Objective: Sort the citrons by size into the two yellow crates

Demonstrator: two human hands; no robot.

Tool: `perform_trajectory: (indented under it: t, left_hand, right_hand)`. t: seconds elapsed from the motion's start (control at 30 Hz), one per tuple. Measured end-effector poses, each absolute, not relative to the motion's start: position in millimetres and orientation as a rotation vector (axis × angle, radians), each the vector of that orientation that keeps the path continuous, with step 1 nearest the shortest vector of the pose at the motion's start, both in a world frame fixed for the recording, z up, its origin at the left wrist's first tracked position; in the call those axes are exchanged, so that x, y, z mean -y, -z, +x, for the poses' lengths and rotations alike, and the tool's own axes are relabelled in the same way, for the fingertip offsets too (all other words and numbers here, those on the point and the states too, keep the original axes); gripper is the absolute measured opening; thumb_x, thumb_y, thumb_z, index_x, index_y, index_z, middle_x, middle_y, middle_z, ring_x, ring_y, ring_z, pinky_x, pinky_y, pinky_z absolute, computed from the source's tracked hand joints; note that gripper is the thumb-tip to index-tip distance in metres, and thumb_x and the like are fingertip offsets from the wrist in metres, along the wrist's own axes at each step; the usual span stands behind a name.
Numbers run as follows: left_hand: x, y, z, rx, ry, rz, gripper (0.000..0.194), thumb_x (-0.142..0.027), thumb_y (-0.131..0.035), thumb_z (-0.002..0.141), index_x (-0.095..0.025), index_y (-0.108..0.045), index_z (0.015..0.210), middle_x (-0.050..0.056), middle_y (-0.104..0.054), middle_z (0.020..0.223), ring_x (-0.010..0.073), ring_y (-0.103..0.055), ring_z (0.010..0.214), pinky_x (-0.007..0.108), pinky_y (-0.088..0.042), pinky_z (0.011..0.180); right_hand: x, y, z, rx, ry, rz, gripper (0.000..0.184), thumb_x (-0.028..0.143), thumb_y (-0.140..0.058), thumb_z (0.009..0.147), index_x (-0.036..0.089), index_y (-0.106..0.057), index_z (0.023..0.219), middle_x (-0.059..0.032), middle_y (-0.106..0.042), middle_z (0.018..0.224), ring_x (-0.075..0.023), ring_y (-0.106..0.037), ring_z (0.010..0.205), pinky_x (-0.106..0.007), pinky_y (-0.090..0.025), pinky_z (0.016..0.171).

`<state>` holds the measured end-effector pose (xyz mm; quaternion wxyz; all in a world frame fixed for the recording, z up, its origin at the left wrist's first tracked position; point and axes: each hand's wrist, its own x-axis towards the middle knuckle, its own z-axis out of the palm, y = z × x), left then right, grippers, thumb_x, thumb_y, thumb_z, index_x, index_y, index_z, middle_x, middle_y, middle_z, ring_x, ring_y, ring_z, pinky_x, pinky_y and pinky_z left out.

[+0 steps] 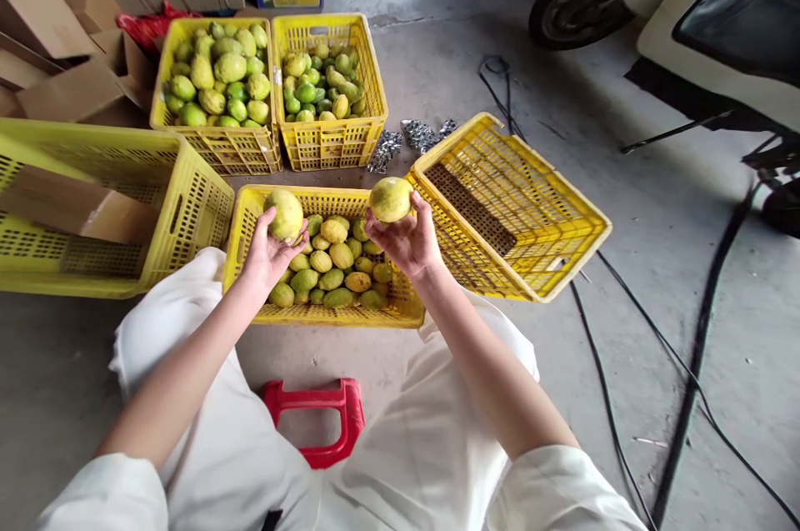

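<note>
One yellow crate (337, 319), filled with green-yellow fruits (341, 256), sits in front of the person. Both forearms (181, 364) angle inward toward it. Above its left end, the left hand (270, 254) is partly open, fingers curved around a round fruit (286, 214); above its right end, the right hand (409, 246), palm up, cradles an oval fruit (391, 199).

Front crate (407, 313) before me, fruit (341, 255) in it. Bin (203, 202) left, cardboard (75, 206) inside. Side crate (456, 237) right. Two rear crates (331, 137) behind, side by side. Stool (352, 418) between my legs.
</note>
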<state>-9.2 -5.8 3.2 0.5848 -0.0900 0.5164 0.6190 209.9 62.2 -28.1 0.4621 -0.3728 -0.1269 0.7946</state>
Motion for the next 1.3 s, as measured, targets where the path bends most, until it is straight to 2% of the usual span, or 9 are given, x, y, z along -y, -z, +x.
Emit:
perform_trajectory:
  t: [0.13, 0.27, 0.4, 0.6, 0.77, 0.9, 1.03, 1.2, 1.3]
  left_hand:
    - [6, -3, -11, -1.166, -1.473, -0.223, 0.014, -0.03, -0.059, 0.105, -0.022, -0.07, 0.108, 0.007, -0.076, 0.103, 0.0169, -0.072, 0.081, 0.033, -0.066, 0.078]
    - [4, 0, -13, -1.259, -1.462, -0.125, 0.007, -0.019, -0.064, 0.102, -0.021, -0.068, 0.107, 0.004, -0.076, 0.097, 0.0165, -0.073, 0.085, 0.032, -0.065, 0.081]
    - [4, 8, -16, -1.345, -1.459, -0.003, 0.023, -0.009, -0.074, 0.092, -0.02, -0.066, 0.111, 0.004, -0.077, 0.092, 0.0191, -0.076, 0.091, 0.033, -0.064, 0.086]
    - [6, 15, -20, -1.397, -1.42, 0.162, 0.045, -0.016, -0.091, 0.074, -0.022, -0.06, 0.106, 0.002, -0.078, 0.1, 0.0186, -0.079, 0.08, 0.035, -0.061, 0.083]
    - [6, 9, -21, -1.361, -1.387, 0.06, 0.036, -0.024, -0.091, 0.077, -0.02, -0.062, 0.098, 0.004, -0.079, 0.095, 0.0192, -0.079, 0.077, 0.036, -0.061, 0.084]
    - [9, 6, -26, -1.364, -1.351, -0.036, 0.029, -0.025, -0.09, 0.079, -0.019, -0.066, 0.094, 0.006, -0.079, 0.099, 0.0198, -0.078, 0.084, 0.035, -0.062, 0.083]
    - [15, 10, -34, -1.353, -1.379, -0.076, 0.029, -0.03, -0.093, 0.078, -0.021, -0.068, 0.091, 0.006, -0.077, 0.096, 0.0185, -0.074, 0.09, 0.031, -0.063, 0.08]
    - [20, 14, -44, -1.338, -1.405, -0.075, 0.033, -0.028, -0.096, 0.077, -0.024, -0.065, 0.088, 0.005, -0.074, 0.099, 0.0216, -0.071, 0.099, 0.035, -0.063, 0.083]
    - [20, 14, -50, -1.345, -1.428, -0.08, 0.041, -0.026, -0.099, 0.073, -0.024, -0.06, 0.085, 0.004, -0.071, 0.099, 0.021, -0.07, 0.1, 0.031, -0.062, 0.08]
  right_hand:
    - [-61, 28, 209, 0.329, -1.975, -0.879, 0.032, 0.05, -0.071, 0.094, 0.027, -0.068, 0.116, -0.0031, -0.08, 0.104, -0.02, -0.075, 0.091, -0.029, -0.064, 0.072]
    - [-61, 28, 209, 0.318, -1.979, -0.867, 0.029, 0.047, -0.074, 0.093, 0.025, -0.07, 0.112, -0.0036, -0.08, 0.105, -0.0179, -0.075, 0.087, -0.026, -0.063, 0.071]
    - [-63, 31, 210, 0.357, -1.954, -0.904, 0.028, 0.046, -0.072, 0.095, 0.028, -0.068, 0.116, -0.0027, -0.079, 0.107, -0.0198, -0.077, 0.097, -0.028, -0.063, 0.074]
    - [-65, 33, 212, 0.367, -1.953, -1.001, 0.029, 0.047, -0.071, 0.094, 0.028, -0.066, 0.116, -0.0025, -0.078, 0.108, -0.0202, -0.076, 0.095, -0.028, -0.065, 0.07]
    - [-55, 33, 209, 0.206, -2.02, -1.194, 0.024, 0.044, -0.067, 0.099, 0.027, -0.065, 0.116, -0.0027, -0.077, 0.101, -0.0168, -0.074, 0.081, -0.022, -0.06, 0.06]
    - [-29, 42, 206, 0.075, -2.018, -1.546, 0.022, 0.037, -0.07, 0.098, 0.026, -0.063, 0.116, -0.0036, -0.073, 0.093, -0.0187, -0.076, 0.078, -0.02, -0.055, 0.053]
    - [-14, 53, 195, -0.049, -1.991, -1.812, 0.015, 0.033, -0.063, 0.103, 0.023, -0.059, 0.113, -0.0073, -0.072, 0.095, -0.0187, -0.076, 0.075, -0.019, -0.051, 0.052]
    - [-79, 35, 147, 0.055, -1.906, -1.748, 0.016, 0.036, -0.058, 0.108, 0.023, -0.054, 0.117, -0.0082, -0.071, 0.093, -0.0194, -0.073, 0.073, -0.02, -0.051, 0.049]
    - [-156, 5, 107, 0.189, -1.851, -1.544, 0.018, 0.041, -0.053, 0.11, 0.025, -0.057, 0.114, -0.0037, -0.071, 0.089, -0.0157, -0.073, 0.075, -0.02, -0.056, 0.057]
